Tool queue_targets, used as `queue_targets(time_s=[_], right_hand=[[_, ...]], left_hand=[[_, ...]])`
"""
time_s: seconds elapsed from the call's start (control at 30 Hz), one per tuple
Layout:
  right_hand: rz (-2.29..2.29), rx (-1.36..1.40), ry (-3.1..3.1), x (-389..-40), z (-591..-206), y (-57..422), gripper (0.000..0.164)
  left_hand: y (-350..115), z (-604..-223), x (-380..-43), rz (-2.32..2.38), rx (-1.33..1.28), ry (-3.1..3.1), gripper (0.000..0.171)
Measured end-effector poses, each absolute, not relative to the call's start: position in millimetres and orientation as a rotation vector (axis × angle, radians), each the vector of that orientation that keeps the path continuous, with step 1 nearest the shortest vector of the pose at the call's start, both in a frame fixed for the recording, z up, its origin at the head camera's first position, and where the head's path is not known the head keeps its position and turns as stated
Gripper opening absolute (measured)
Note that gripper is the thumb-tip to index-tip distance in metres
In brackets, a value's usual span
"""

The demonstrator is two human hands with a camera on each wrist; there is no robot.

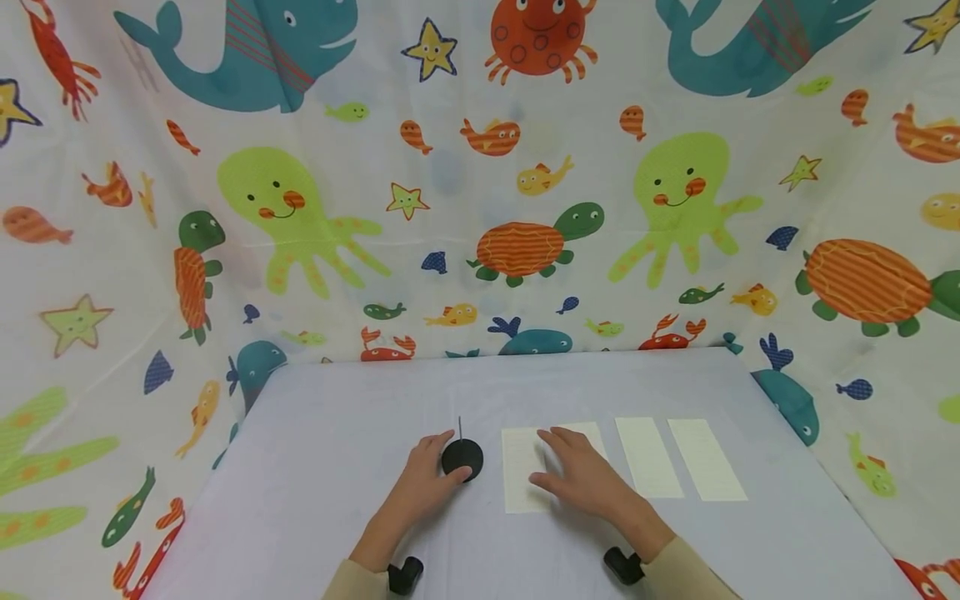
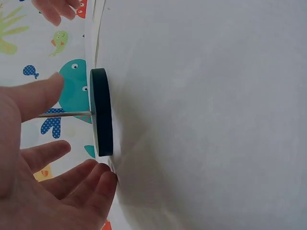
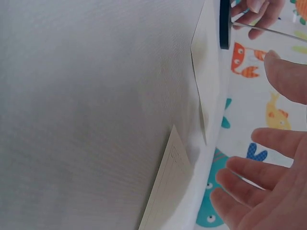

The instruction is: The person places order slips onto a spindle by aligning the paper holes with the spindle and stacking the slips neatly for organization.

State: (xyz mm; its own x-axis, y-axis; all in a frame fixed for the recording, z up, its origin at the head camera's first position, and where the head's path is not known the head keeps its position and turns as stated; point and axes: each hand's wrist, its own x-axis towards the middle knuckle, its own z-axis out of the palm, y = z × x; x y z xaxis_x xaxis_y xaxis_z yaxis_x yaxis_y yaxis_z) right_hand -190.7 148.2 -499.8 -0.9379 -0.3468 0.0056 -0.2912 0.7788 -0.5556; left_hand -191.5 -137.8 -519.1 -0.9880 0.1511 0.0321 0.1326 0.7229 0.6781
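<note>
A paper spike with a round black base (image 1: 462,460) and a thin upright metal rod (image 2: 67,114) stands on the white-covered table. My left hand (image 1: 429,477) is beside it with thumb and fingers spread around the base. The left wrist view shows a gap between thumb and rod; whether a fingertip touches the base I cannot tell. My right hand (image 1: 585,475) hovers over a pale cream paper (image 1: 517,483), fingers spread and nothing held. That hand hides part of the paper, so I cannot tell if it is one sheet or more.
Two narrow cream paper strips, one nearer (image 1: 649,458) and one farther right (image 1: 707,460), lie beside the right hand. A cloth printed with sea animals (image 1: 450,250) hangs behind and on both sides of the white table cover (image 1: 337,417).
</note>
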Motion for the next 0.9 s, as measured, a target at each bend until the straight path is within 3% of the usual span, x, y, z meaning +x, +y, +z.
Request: queue_targets(time_s=[0.5,0.9], right_hand=[[-0.763,-0.626,2.853,-201.5,-507.6,139.9,0.071],[-0.66,-0.68,2.865,-204.6,-510.6,138.9,0.07]], left_hand=[[-140.5,-522.2,-198.7,1.085,0.333,2.964,0.049],[-142.2,-522.1,-200.2,1.063,0.319,2.961,0.045]])
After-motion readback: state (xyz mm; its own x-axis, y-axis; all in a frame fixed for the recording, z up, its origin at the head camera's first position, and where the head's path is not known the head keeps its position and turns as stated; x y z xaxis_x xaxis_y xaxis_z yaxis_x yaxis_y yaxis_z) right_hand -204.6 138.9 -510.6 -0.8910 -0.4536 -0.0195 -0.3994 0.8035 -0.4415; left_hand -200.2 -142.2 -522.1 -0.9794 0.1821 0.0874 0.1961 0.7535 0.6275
